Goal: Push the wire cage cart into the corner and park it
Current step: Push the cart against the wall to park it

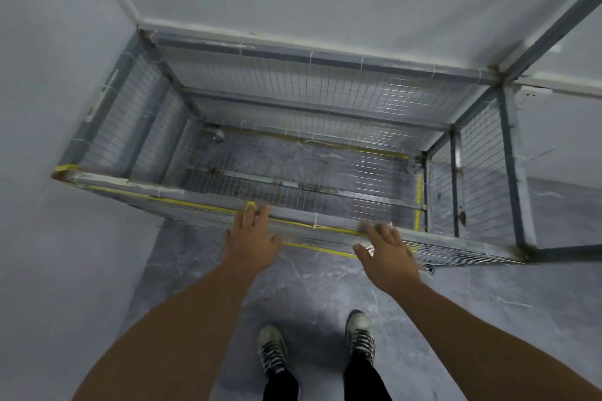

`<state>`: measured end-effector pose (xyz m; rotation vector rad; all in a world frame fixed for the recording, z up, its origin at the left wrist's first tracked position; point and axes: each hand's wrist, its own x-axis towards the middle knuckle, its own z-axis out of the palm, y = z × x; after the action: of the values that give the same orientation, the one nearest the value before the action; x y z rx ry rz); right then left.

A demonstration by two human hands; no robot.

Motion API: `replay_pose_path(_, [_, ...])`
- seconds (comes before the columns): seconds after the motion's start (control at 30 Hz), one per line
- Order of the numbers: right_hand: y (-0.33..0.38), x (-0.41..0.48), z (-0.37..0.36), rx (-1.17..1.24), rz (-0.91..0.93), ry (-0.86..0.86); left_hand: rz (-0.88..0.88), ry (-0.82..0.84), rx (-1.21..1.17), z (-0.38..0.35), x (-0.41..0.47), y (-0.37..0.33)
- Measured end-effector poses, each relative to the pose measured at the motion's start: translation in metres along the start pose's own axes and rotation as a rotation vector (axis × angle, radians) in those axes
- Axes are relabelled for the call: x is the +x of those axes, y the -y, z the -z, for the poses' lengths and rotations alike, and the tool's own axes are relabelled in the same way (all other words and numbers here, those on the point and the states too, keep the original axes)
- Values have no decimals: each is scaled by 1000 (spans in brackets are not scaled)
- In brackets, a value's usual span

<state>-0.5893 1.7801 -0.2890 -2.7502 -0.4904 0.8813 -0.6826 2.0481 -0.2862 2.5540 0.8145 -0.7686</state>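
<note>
Seen from above, two sneakered feet (pixel 316 345) stand on grey marbled floor (pixel 309 283). Bare forearms reach forward. The left hand (pixel 250 242) and right hand (pixel 389 254) are both spread open, gripping nothing; the left's fingertips lie on the near top rail (pixel 202 197), the right's appear to, likely to push rather than pull. Beyond them, the empty wire cage cart (pixel 293 153) sits tucked into the corner, its left side and far side close against the white walls (pixel 49 75), so it appears nearly parked.
</note>
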Motion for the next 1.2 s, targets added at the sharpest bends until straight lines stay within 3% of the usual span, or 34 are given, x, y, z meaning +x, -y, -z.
replay_pose_path(0.3, [3,1,-19,-48,-143,-7,-21,54,35,-5,21,19])
replay_pose_path(0.67, [-7,7,-22,-124,-48,18,-20,132,176,8,22,18])
replay_pose_path(0.93, [-11,12,-23,-116,-15,-16,-50,157,126,15,27,27])
replay_pose_path(1.1, [-7,15,-23,-157,16,-178,-123,-146,204,13,30,17])
replay_pose_path(1.2, [-10,22,-22,-164,-5,-191,-175,-169,181,3,37,15])
